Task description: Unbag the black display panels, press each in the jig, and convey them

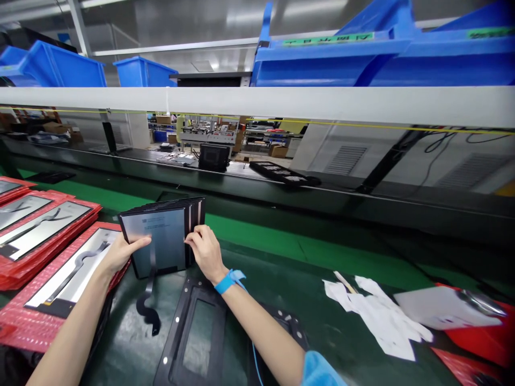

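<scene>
A stack of thin display panels (163, 230) stands on edge, tilted, with the front panel's silvery back toward me. My left hand (123, 252) grips its left side, thumb lying across the front. At the right edge of the front panel, my right hand (205, 251) has thumb and fingers pinched together; whether a film or tape is between them is too small to tell. A blue wrist strap (230, 281) circles the right wrist. From the front panel a dark flex cable (148, 311) hangs down to the mat. Below the right hand lies a black frame fixture (220, 332) with a rectangular window.
Display panels on red bubble-wrap bags (16, 321) are piled at the left. A second dark fixture (295, 327) lies partly under my right forearm. White cloths (378, 311) and a whitish container (438, 308) are at the right. A white shelf beam (257, 103) crosses above, holding blue bins.
</scene>
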`<state>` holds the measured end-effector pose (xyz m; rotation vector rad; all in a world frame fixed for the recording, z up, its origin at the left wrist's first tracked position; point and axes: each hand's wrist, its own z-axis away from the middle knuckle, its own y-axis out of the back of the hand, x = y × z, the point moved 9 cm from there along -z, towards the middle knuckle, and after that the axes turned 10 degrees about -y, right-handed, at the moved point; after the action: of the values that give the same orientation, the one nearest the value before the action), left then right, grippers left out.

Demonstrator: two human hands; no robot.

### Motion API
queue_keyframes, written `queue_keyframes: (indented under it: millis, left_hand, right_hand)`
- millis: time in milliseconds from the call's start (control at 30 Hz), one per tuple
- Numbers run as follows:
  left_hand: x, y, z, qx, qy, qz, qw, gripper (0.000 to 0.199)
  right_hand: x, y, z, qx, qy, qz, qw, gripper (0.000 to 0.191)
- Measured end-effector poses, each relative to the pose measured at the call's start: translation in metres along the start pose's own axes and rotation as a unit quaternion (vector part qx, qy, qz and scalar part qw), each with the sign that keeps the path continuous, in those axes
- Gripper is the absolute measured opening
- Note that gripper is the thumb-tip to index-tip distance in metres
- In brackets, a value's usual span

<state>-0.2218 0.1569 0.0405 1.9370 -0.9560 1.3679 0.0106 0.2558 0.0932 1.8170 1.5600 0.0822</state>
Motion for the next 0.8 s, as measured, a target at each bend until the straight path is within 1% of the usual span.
queue_keyframes:
  millis: [100, 233, 300, 400, 533, 633, 800]
  left_hand:
    - [0.003, -0.002, 0.002, 0.001, -0.001, 0.004, 1.0, 0.05]
    - [0.005, -0.006, 0.003, -0.005, -0.003, 0.016, 1.0, 0.047]
    - [0.004, -0.006, 0.004, -0.008, 0.001, 0.022, 1.0, 0.045]
    - [0.004, -0.006, 0.004, -0.013, 0.005, 0.031, 0.999, 0.045]
    - [0.007, -0.008, 0.003, -0.021, 0.002, 0.044, 0.999, 0.046]
    - [0.01, -0.01, 0.002, -0.023, -0.001, 0.052, 0.998, 0.049]
    - [0.009, -0.009, 0.0, -0.02, 0.002, 0.052, 0.998, 0.051]
  right_hand:
    - [-0.003, -0.001, 0.007, -0.03, 0.023, -0.011, 0.999, 0.012]
    - [-0.016, 0.004, 0.029, -0.104, 0.09, -0.021, 0.99, 0.009]
    - [-0.019, 0.008, 0.032, -0.126, 0.109, -0.02, 0.986, 0.009]
    - [-0.013, 0.012, 0.016, -0.111, 0.096, -0.009, 0.989, 0.009]
    - [-0.007, 0.006, -0.008, -0.076, 0.086, 0.005, 0.993, 0.013]
    - [-0.006, 0.002, -0.011, -0.064, 0.095, 0.006, 0.993, 0.015]
    - [-0.002, -0.001, -0.004, -0.046, 0.088, -0.003, 0.995, 0.013]
